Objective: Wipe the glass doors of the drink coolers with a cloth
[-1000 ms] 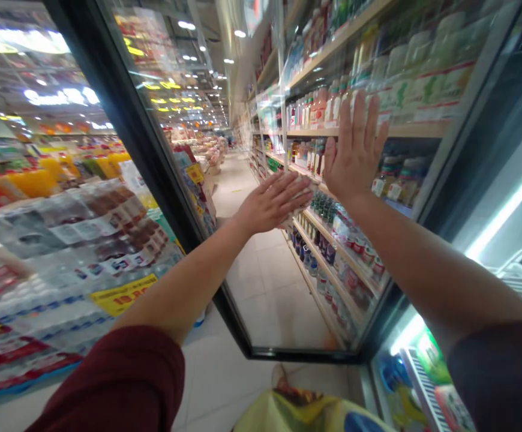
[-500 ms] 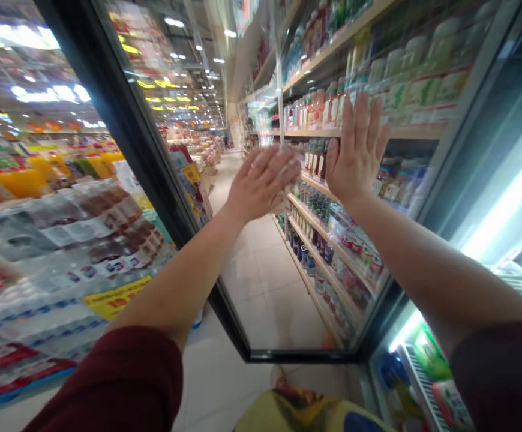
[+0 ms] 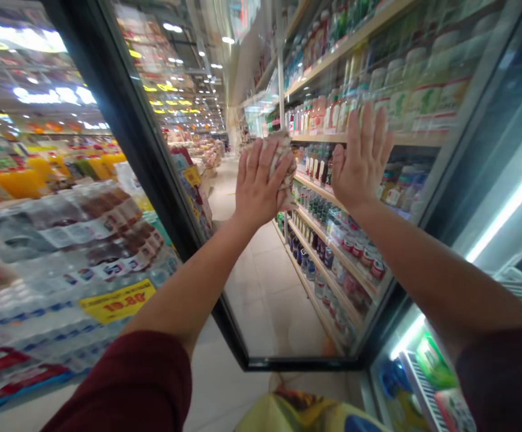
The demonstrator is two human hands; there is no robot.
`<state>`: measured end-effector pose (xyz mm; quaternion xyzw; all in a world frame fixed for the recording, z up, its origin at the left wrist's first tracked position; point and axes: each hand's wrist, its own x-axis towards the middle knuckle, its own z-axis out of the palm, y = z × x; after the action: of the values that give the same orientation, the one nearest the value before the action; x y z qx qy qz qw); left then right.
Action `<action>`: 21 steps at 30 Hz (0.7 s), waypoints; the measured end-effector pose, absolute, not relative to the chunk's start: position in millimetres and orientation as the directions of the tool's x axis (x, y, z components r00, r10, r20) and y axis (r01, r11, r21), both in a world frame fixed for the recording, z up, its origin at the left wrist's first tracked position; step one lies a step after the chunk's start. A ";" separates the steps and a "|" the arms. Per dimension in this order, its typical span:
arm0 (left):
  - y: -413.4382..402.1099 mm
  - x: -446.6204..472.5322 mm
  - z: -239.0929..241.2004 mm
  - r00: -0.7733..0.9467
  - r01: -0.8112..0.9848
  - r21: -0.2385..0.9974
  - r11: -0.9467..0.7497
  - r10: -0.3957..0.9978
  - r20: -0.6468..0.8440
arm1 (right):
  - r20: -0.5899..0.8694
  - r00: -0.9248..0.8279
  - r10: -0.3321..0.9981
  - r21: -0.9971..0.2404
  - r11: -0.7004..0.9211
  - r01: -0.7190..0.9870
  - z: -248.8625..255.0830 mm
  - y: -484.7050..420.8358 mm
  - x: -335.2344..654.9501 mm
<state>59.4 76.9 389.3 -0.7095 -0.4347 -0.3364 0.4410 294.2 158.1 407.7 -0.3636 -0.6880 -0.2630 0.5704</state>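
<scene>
My left hand (image 3: 261,180) presses a crumpled, light patterned cloth (image 3: 287,157) against the glass door (image 3: 270,324) of a cooler. Its fingers lie over the cloth, which sticks out past them on the right. Farther right, my right hand (image 3: 360,162) rests flat on the same pane, its palm to the glass, holding nothing. The door stands swung out, with a black frame (image 3: 303,363) around it. Through or in the pane I see shelves of bottles (image 3: 333,114), which look partly reflected.
Stacked bottle packs (image 3: 90,240) with a yellow price sign (image 3: 119,300) stand at the left. At the lower right, the lit cooler holds packaged goods (image 3: 434,360) on a wire rack. A yellow cloth or apron (image 3: 301,414) shows at the bottom, above pale floor tiles (image 3: 216,372).
My left hand has turned more upright and shifted slightly right, and the cloth under it shows more clearly. My right hand stays flat on the glass, at nearly the same spot.
</scene>
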 end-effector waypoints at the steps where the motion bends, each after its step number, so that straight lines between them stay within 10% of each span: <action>1: 77.6 63.8 388.3 0.405 0.909 -0.335 -0.249 0.327 0.854 | 0.978 -0.125 0.165 -0.008 0.635 0.773 404.7 159.3 295.6; 7: 86.4 80.0 378.1 0.532 0.832 -0.393 -0.392 0.358 0.768 | 0.748 -0.647 -0.147 0.427 0.853 0.300 388.0 164.5 293.1; 14: 49.8 29.6 397.0 0.643 0.754 -0.516 -0.407 0.297 0.705 | 0.661 -0.657 -0.363 0.658 0.700 0.276 386.7 167.1 293.4; 21: 19.7 -33.1 421.5 0.166 0.985 -0.172 -0.003 0.284 0.944 | 0.750 -0.472 -0.464 0.629 0.720 0.292 383.7 171.6 295.2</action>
<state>-33.1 19.7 421.5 -0.6017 -0.5271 -0.3732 0.4699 295.2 171.6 383.7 0.0555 -0.7740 -0.3699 0.5108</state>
